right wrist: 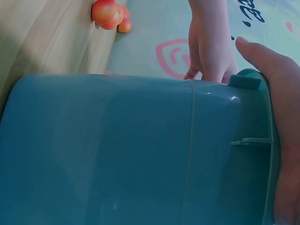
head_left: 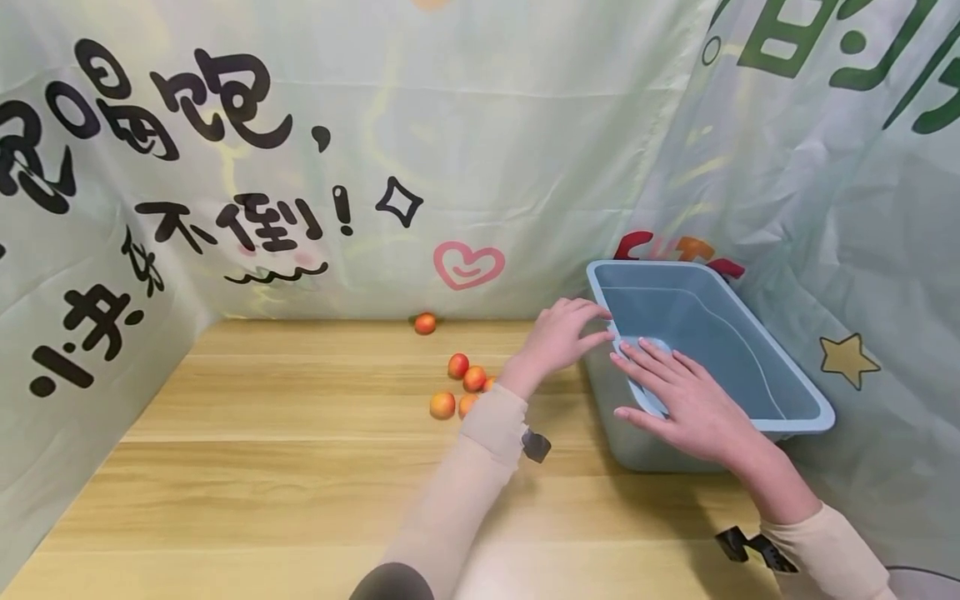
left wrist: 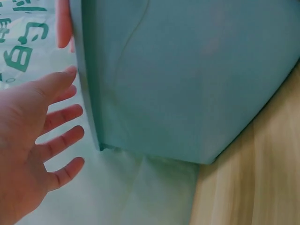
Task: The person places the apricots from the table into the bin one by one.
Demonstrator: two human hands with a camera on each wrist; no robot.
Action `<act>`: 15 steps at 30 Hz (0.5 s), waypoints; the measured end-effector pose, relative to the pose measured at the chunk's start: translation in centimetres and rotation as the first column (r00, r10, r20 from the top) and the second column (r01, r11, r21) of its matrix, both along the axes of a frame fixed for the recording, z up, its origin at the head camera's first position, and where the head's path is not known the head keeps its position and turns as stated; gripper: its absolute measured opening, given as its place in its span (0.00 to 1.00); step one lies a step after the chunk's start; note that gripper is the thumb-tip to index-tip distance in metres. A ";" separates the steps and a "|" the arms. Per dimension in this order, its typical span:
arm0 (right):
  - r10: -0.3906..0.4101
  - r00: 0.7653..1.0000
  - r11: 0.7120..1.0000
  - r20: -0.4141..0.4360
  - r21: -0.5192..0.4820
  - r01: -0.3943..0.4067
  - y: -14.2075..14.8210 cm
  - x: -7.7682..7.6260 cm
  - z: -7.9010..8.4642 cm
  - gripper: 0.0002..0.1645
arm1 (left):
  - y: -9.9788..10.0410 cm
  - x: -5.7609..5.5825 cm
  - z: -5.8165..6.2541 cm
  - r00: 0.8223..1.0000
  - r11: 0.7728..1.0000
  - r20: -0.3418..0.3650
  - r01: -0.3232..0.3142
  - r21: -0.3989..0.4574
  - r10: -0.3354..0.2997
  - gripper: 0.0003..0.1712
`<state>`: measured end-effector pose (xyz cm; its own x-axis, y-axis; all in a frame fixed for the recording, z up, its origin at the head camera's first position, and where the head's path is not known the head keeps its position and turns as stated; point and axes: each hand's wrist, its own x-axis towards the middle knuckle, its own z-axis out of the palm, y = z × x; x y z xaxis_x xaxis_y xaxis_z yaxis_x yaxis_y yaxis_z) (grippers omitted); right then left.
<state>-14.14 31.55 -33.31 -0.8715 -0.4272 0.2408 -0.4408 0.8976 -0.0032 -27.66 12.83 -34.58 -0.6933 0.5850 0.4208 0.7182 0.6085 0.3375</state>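
A blue-grey plastic tub (head_left: 633,437) stands on the wooden table at the right. My left hand (head_left: 555,340) is at its left rim, the fingertips right by the edge. In the left wrist view that left hand (left wrist: 23,131) has its fingers spread beside the tub (left wrist: 187,84), holding nothing. My right hand (head_left: 686,408) reaches across the near left part of the tub's opening with straight fingers. From the right wrist, the right hand (right wrist: 286,98) shows along the rim, its thumb held apart. Inside the tub, the near left part is hidden behind this hand.
Several small red-orange fruits (head_left: 458,365) lie together left of the tub, partly hidden by the left forearm. A single fruit (head_left: 425,323) sits at the table's back edge. A printed cloth (head_left: 525,167) hangs behind the table and along its sides.
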 end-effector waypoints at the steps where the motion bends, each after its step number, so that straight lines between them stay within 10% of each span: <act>1: 0.003 1.000 1.000 -0.001 -0.002 -0.003 0.0 0.0 0.0 0.45 | -0.3 0.1 0.0 1.000 1.000 -0.005 -0.002 0.001 0.002 0.21; 15: 0.050 0.999 0.998 0.010 -0.028 -0.049 0.5 -0.2 0.1 0.43 | -5.3 1.8 -0.7 0.999 1.000 -0.048 -0.014 -0.005 0.014 0.22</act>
